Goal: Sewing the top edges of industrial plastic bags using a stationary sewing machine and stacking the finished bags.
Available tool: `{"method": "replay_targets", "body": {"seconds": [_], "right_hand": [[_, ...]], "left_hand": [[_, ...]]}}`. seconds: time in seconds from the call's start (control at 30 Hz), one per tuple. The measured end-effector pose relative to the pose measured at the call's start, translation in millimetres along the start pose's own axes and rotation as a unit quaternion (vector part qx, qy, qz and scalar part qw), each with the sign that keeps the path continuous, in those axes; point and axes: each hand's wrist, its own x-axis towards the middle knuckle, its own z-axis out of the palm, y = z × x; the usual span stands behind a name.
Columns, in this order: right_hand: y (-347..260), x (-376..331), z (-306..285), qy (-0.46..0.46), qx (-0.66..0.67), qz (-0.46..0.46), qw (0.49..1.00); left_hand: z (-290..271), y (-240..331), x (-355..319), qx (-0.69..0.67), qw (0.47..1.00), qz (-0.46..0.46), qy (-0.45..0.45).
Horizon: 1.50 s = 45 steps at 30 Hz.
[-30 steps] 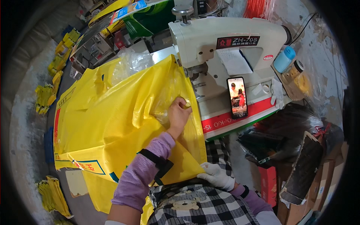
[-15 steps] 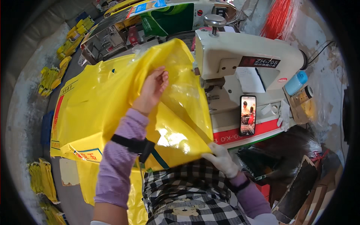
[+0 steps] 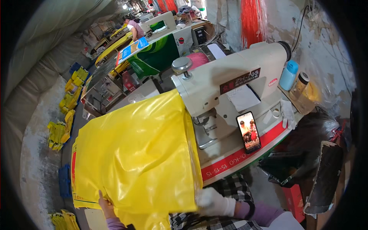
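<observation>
A large glossy yellow plastic sack (image 3: 142, 149) lies spread over the table to the left of a cream sewing machine (image 3: 230, 76). Its right edge shows several layers and runs close by the machine's needle area (image 3: 205, 122). My bare left hand (image 3: 106, 205) holds the sack's near edge, thumb on top and the other fingers mostly hidden. At the near right corner, my right hand (image 3: 214, 203) in a white glove is closed on the sack's edge; its fingertips are a little blurred.
A lit phone (image 3: 249, 132) leans on the machine bed beside a paper sheet (image 3: 243, 97) and a white glove (image 3: 286, 113). A blue bottle (image 3: 288, 74) and a dark-lidded jar (image 3: 300, 84) stand right. Folded yellow bundles (image 3: 57, 132) lie left. A person (image 3: 134, 28) works far back.
My left hand has come down from the raised middle of the sack to its near edge. The sack now lies flatter, and my right hand has moved along with its corner. The view has tilted up.
</observation>
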Motion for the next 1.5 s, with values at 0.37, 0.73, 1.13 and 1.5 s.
{"method": "replay_targets", "body": {"seconds": [0.37,0.73,1.13,1.5], "right_hand": [[-68,33,-11,-0.013,-0.068,-0.055,0.996],[-35,2,60,-0.280,0.012,-0.078,0.957],[151,173,34,0.005,-0.378,-0.074,0.923],[-34,76,246,-0.289,-0.007,-0.144,0.946]], "left_hand": [[-62,-24,7,-0.071,0.931,-0.316,-0.168],[-226,9,29,-0.372,0.879,-0.249,-0.164],[-191,-12,-289,0.027,0.930,-0.356,-0.089],[-535,-56,-428,0.173,0.960,-0.087,0.201]]}}
